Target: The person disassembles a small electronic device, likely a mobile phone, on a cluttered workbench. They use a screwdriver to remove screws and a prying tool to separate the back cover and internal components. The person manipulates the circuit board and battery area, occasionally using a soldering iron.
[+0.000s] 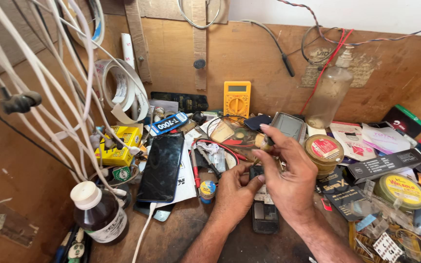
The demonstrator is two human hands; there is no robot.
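Left hand: enters from the lower edge, forearm angled up and to the right, palm turned inward. Its fingers are curled and pressed together at the tips, touching the top edge of a small dark phone that lies flat on the table just below both hands. Whether they pinch a part cannot be told.

Right hand: enters from the lower right, wrist raised above the phone. Thumb and forefinger are pinched on a small yellowish object, held just above the left hand; the other fingers are loosely curled. The object's kind is too small to tell.

Surroundings:
- A larger black smartphone lies to the left, well apart from the hands, with a white cable at its lower end.
- A brown bottle with a white cap stands at the lower left.
- A yellow multimeter leans on the wooden back wall.
- A clear spray bottle stands to the right of it.
- A round tin sits just beside the right hand.
- Red and black probe leads lie between the smartphone and the hands.
- White wires hang across the left foreground.
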